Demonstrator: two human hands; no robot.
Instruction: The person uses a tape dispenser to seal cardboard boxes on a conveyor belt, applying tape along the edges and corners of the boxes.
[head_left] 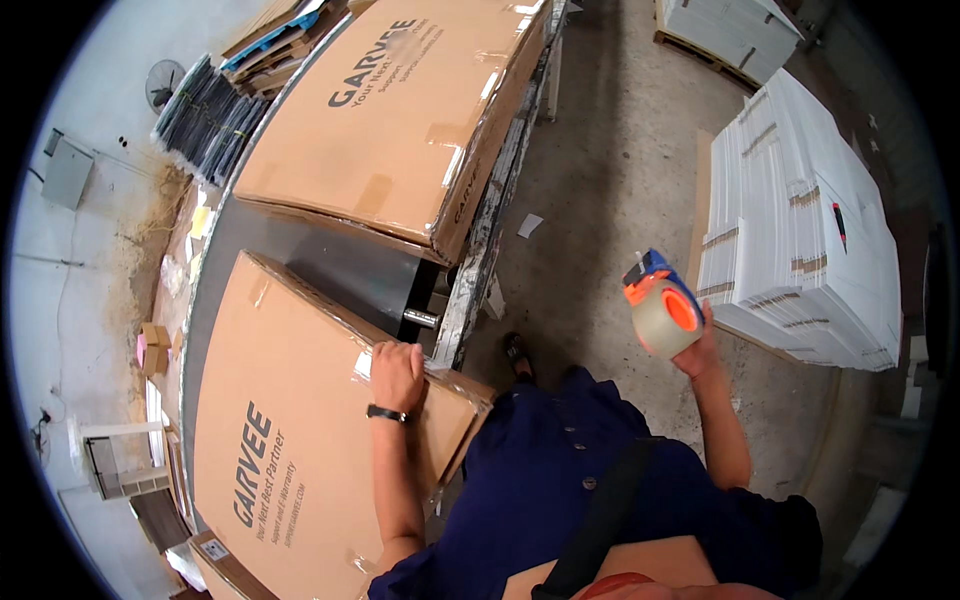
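Note:
At the near end of a conveyor lies a large brown cardboard box (310, 420), with clear tape along its edges. My left hand (398, 376), a dark band at its wrist, rests at the box's upper right edge with the fingers curled over it. Out to the right, above the floor, my right hand (697, 352) is closed on a tape dispenser (664, 305). The dispenser has a blue and orange frame and a thick roll of clear tape. My right fingers are partly hidden behind the roll.
A second large cardboard box (390, 120) lies farther along the dark conveyor belt (330, 255). The conveyor's metal side rail (480, 255) runs beside the concrete floor (590, 190). A stack of white flat cartons (780, 240) stands at the right, a red and black cutter (840, 226) on it.

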